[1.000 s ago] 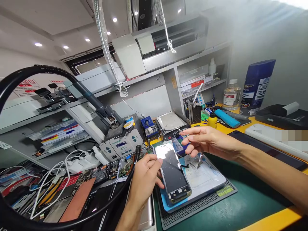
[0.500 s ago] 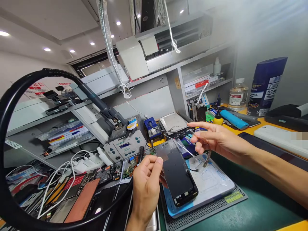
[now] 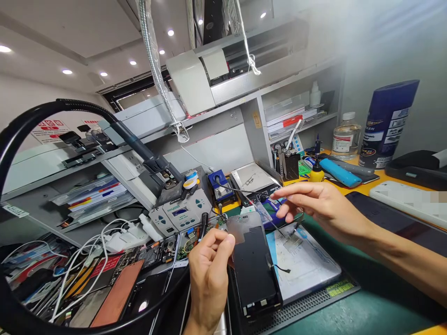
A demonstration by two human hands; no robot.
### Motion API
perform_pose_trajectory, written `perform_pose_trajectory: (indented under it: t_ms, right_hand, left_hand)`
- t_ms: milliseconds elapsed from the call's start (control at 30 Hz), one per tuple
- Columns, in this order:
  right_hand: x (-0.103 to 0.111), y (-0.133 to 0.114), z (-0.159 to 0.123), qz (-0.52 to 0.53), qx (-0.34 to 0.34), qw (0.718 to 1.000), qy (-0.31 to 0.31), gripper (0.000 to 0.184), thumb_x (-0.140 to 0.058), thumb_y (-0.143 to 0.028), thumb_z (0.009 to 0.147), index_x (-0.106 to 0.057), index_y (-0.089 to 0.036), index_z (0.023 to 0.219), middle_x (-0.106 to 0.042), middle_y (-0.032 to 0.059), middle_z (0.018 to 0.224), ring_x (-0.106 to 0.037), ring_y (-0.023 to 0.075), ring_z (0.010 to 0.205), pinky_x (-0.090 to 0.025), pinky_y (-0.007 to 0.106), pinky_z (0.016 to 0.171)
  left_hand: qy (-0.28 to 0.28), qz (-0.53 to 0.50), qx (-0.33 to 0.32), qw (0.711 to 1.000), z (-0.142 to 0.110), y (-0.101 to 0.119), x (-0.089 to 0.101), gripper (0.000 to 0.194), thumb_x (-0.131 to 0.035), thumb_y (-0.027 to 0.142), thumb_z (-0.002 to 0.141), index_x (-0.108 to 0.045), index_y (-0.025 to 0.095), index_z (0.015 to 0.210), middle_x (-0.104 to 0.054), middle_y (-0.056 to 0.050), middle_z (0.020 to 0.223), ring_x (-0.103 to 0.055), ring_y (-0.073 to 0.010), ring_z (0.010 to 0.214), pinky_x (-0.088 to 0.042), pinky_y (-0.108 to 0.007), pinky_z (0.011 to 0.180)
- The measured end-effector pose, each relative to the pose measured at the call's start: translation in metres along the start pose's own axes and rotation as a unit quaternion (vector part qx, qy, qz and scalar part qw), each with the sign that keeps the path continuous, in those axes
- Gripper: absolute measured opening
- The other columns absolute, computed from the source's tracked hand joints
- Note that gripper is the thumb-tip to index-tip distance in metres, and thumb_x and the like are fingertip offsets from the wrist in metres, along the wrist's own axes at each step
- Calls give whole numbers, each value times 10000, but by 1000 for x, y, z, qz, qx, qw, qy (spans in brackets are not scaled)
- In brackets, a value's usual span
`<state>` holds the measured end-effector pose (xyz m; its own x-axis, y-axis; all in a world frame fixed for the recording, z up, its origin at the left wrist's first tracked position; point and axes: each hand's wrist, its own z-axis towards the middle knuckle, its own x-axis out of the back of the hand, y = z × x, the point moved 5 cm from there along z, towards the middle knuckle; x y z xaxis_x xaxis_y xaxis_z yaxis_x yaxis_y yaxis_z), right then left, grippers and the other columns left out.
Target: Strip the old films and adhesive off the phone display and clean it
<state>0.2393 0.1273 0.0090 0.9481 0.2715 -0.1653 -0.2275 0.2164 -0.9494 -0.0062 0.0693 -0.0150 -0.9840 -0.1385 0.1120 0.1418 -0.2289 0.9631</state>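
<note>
My left hand pinches the upper left edge of a dark phone screen between thumb and fingers. The screen is tilted above the work mat, its bottom end toward me. A short black flex cable sticks out from its right side. To the right and above, my right hand hovers with thumb and curled fingers close together. Something thin may be between those fingertips, but I cannot make it out. Below it, a small metal piece shows near a white-and-blue pad.
A grey perforated mat lies under the pad on the green bench. Behind stand a rework station and a blue iron holder. A black hose arches on the left. Phone parts crowd the left; a spray can stands right.
The phone screen has tilted, its lower end swinging down and to the left, uncovering more of the pad. My right hand's index finger has dropped slightly and its fingers have drawn closer together.
</note>
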Motion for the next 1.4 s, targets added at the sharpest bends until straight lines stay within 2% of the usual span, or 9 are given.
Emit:
perform_pose_trajectory:
  t_ms: [67, 133, 300, 433, 567, 700, 1000, 1200, 1400]
  right_hand:
    - [6, -3, -2, -39, 33, 997, 57, 257, -739, -352, 816, -807, -179, 992, -797, 66, 749, -689, 162, 623, -562, 264, 646]
    - [6, -5, -4, -88, 57, 992, 75, 256, -729, -355, 826, -809, -188, 1001, -797, 58, 752, -688, 163, 651, -554, 261, 671]
    - [-15, 4, -10, -107, 4, 994, -23, 326, -728, -446, 861, -807, -180, 1032, -785, 56, 790, -680, 161, 670, -543, 256, 653]
    - [-27, 10, -13, -93, -46, 991, -81, 306, -779, -464, 822, -798, -158, 834, -732, 30, 698, -634, 134, 634, -507, 234, 631]
    - [-27, 12, -12, -76, -77, 988, -111, 347, -788, -475, 807, -748, -149, 695, -692, 18, 611, -606, 129, 578, -490, 245, 607]
    - [-25, 16, -13, -40, -104, 985, -132, 320, -816, -443, 776, -716, -161, 662, -693, 19, 593, -652, 167, 563, -518, 275, 600]
    - [-27, 17, -14, -43, -116, 980, -153, 272, -812, -415, 789, -735, -162, 728, -700, 18, 621, -668, 167, 576, -537, 267, 609]
    - [-26, 19, -16, -43, -127, 977, -165, 237, -792, -382, 820, -734, -154, 792, -723, 22, 635, -686, 165, 595, -535, 253, 615]
    - [-26, 19, -15, -33, -130, 977, -168, 250, -809, -388, 802, -728, -152, 779, -716, 16, 622, -673, 162, 574, -541, 262, 598]
  left_hand:
    - [4, -4, -1, 1000, 1, 0, 1, 311, -642, 407, 907, -601, 177, 703, -455, 32, 629, -412, -125, 613, -355, -235, 561]
    - [7, -7, -1, 1000, 1, 0, 1, 316, -648, 402, 900, -612, 172, 687, -465, 26, 636, -414, -127, 621, -357, -235, 563]
    - [-1, -16, 4, 1000, -2, 5, -5, 345, -662, 424, 888, -635, 168, 658, -468, 25, 596, -428, -125, 581, -386, -232, 542]
    - [-30, -37, 26, 998, -7, 8, -14, 366, -680, 454, 875, -652, 161, 658, -535, 13, 582, -481, -119, 551, -409, -220, 523]
    - [-48, -40, 45, 997, -11, 11, -20, 351, -694, 475, 864, -673, 153, 728, -556, 12, 571, -509, -118, 523, -422, -217, 503]
    - [-68, -33, 79, 994, -13, 10, -25, 331, -712, 486, 856, -657, 163, 900, -630, -8, 684, -574, -138, 563, -436, -231, 516]
    - [-44, 60, 22, 997, -13, 18, -20, 407, -621, 513, 911, -621, 168, 696, -573, 1, 587, -507, -121, 550, -403, -227, 539]
    - [-46, 36, 26, 998, -15, 19, -19, 411, -603, 504, 916, -633, 173, 674, -596, -9, 592, -532, -132, 537, -456, -226, 522]
    - [-78, 1, 45, 996, -13, 17, -22, 407, -613, 509, 903, -615, 175, 671, -554, -5, 558, -543, -147, 495, -481, -250, 473]
